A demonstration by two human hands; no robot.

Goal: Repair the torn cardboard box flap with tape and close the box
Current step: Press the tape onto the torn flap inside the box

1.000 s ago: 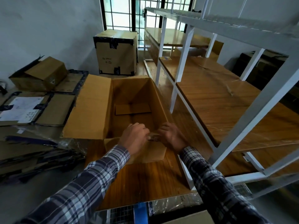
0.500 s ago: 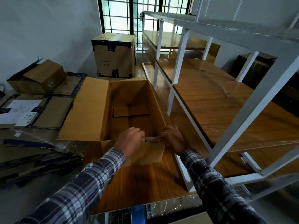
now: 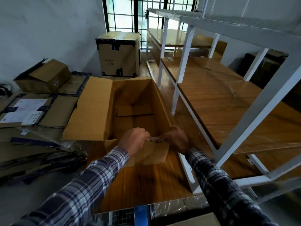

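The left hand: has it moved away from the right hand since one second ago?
Yes. The left hand has drawn leftward along the box's near edge, away from the right hand, so a strip of tape now spans between them.

Both arms wore long sleeves of one plaid shirt, woven in dark navy and grey crossed by white and pale blue bars. The left sleeve (image 3: 78, 191) ran up to the near edge of the open cardboard box (image 3: 91, 110), its cuff buttoned close at the wrist. The right sleeve (image 3: 216, 185), of the same check, ended in a like cuff at the box's near right corner. Beyond each cuff the left hand (image 3: 135, 142) and right hand (image 3: 176, 139) were bare, without gloves, rings or a watch in view.
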